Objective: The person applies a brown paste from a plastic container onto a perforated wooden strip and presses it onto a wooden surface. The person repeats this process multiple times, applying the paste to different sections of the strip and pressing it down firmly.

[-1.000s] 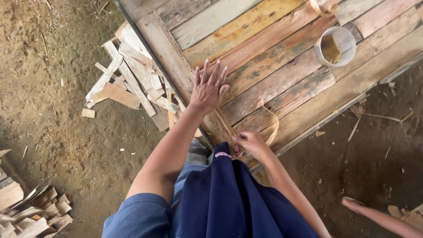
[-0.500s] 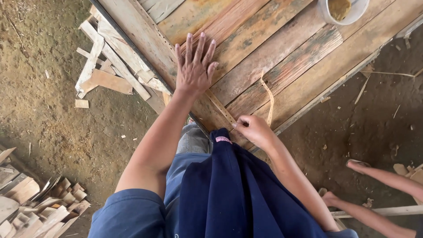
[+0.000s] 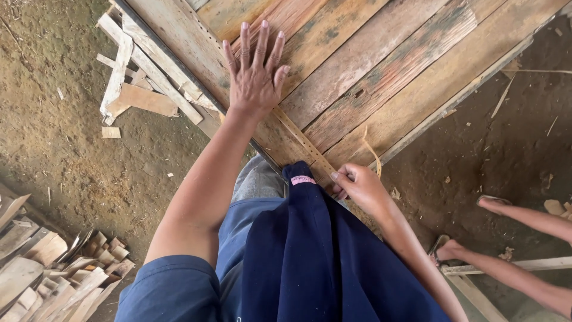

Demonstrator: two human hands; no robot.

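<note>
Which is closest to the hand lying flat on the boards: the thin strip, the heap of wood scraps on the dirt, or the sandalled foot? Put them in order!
From the left hand, in the head view:
1. Thin strip, on the wooden platform just below the wrist, running to the right hand.
2. Heap of wood scraps, on the dirt beside the platform.
3. Sandalled foot, another person's, far across on the other side.

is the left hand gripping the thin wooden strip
No. The left hand lies flat, fingers spread, on the plank tabletop, while the right hand pinches the thin wooden strip.
</note>
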